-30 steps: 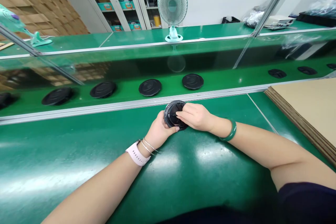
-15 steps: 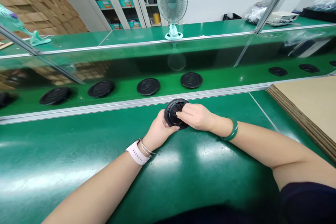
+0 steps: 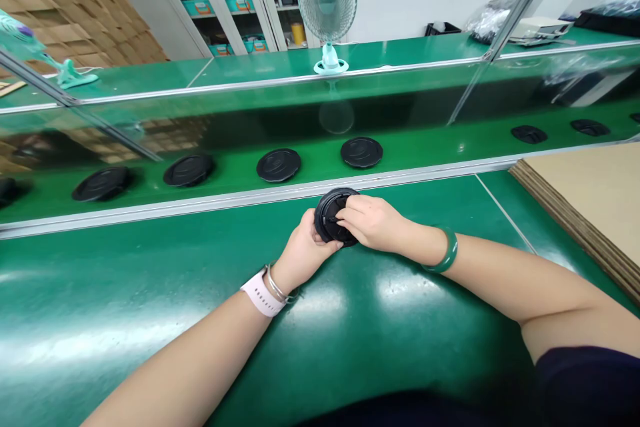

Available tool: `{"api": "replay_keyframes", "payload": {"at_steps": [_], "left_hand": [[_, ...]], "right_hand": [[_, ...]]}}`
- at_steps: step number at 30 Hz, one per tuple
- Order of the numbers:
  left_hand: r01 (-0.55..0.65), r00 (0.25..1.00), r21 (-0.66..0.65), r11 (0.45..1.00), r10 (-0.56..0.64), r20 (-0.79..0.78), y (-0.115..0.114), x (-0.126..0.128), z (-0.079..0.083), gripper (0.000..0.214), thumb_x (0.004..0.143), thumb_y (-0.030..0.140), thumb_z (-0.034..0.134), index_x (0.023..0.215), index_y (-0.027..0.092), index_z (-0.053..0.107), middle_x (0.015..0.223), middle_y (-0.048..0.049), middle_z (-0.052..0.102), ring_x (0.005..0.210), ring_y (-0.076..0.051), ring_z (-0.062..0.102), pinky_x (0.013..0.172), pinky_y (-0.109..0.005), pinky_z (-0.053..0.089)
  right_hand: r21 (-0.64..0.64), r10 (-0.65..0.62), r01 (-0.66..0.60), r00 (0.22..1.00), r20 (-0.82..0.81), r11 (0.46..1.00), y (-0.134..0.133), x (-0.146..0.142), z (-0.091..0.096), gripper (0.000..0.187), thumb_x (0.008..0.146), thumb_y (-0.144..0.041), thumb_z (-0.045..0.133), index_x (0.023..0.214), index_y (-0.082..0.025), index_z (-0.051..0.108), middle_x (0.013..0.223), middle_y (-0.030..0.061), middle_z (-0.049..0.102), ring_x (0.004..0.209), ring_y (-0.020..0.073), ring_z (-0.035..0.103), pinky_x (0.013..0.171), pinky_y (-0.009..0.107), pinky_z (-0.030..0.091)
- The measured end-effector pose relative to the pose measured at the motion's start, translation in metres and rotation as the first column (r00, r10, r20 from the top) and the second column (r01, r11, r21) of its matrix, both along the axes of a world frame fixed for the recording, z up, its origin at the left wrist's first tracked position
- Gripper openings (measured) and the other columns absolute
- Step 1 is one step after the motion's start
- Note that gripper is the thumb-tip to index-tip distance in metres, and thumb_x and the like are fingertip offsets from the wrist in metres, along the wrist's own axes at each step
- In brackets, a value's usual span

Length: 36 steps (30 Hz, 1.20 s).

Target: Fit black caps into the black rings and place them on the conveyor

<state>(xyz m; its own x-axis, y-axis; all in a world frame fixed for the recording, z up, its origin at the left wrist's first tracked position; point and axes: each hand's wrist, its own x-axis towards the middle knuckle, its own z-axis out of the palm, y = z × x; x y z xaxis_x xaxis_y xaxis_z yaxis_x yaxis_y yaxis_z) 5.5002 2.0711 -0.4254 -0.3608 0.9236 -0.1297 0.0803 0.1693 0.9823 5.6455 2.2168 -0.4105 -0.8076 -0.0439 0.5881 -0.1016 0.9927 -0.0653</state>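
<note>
A round black plastic part [image 3: 325,212] with a raised ridged rim is held tilted just above the green table, its recessed inner side towards me. My left hand [image 3: 306,250] is closed around its left and lower edge, thumb along the bottom. From the right, my right hand [image 3: 373,221] reaches over the part, fingers pinched together at its recessed middle. Those fingertips hide whatever small detail they grip there. On the green belt beyond lie similar black discs, the closest being one disc [image 3: 361,152] and another disc [image 3: 279,165].
A metal rail [image 3: 240,199] runs between the table [image 3: 150,293] and the belt [image 3: 315,147]. Flat cardboard sheets [image 3: 590,193] are stacked at the right. Behind a clear panel, a mint-green fan [image 3: 327,7] stands on the back counter. More black discs lie along the belt.
The discs on the belt have shifted slightly to the left. Both hands stay on the round black part, which is nearly in the same place; my right fingers have moved very little.
</note>
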Motion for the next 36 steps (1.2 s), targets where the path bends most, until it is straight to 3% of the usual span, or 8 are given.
{"api": "replay_keyframes", "payload": {"at_steps": [8,21,31,36], "left_hand": [[0.01,0.999,0.015,1.0,-0.011,0.04,0.001,-0.002,-0.002,0.062,0.065,0.024,0.085,0.114,0.02,0.047,0.114,-0.0068,0.066,0.102,-0.024,0.068,0.093,-0.042,0.056],[-0.002,0.999,-0.011,1.0,0.001,-0.042,0.0,0.002,0.001,0.061,0.064,0.026,0.084,0.112,0.02,0.047,0.107,-0.0054,0.069,0.095,-0.022,0.072,0.087,-0.041,0.058],[0.009,1.0,-0.007,1.0,-0.009,0.008,0.001,0.005,0.007,0.058,0.063,0.022,0.084,0.108,0.019,0.048,0.104,-0.0039,0.069,0.094,-0.022,0.072,0.085,-0.038,0.059],[-0.031,1.0,-0.011,0.999,0.031,-0.002,0.001,0.003,0.004,0.061,0.062,0.021,0.085,0.11,0.018,0.047,0.105,-0.0048,0.07,0.095,-0.022,0.072,0.086,-0.039,0.059]], "right_hand": [[0.015,0.013,-0.012,0.999,-0.038,1.0,0.001,-0.001,0.0,0.023,0.101,-0.016,0.044,0.094,-0.012,0.066,0.085,0.01,0.061,0.08,0.0223,0.056,0.072,0.035,0.051],[0.074,-0.126,0.112,0.963,0.238,0.991,-0.01,-0.001,0.016,0.012,0.093,-0.012,0.054,0.096,-0.008,0.066,0.09,0.0127,0.058,0.084,0.0247,0.055,0.076,0.037,0.051],[-0.031,-0.094,0.109,0.946,0.309,0.994,-0.007,0.001,0.021,0.012,0.096,-0.014,0.057,0.1,-0.007,0.067,0.095,0.014,0.061,0.087,0.026,0.059,0.079,0.04,0.054],[0.008,-0.149,0.153,0.95,0.274,0.988,-0.015,-0.002,0.014,0.031,0.096,-0.011,0.054,0.125,-0.001,0.06,0.104,0.0185,0.063,0.098,0.0295,0.059,0.088,0.044,0.054]]}}
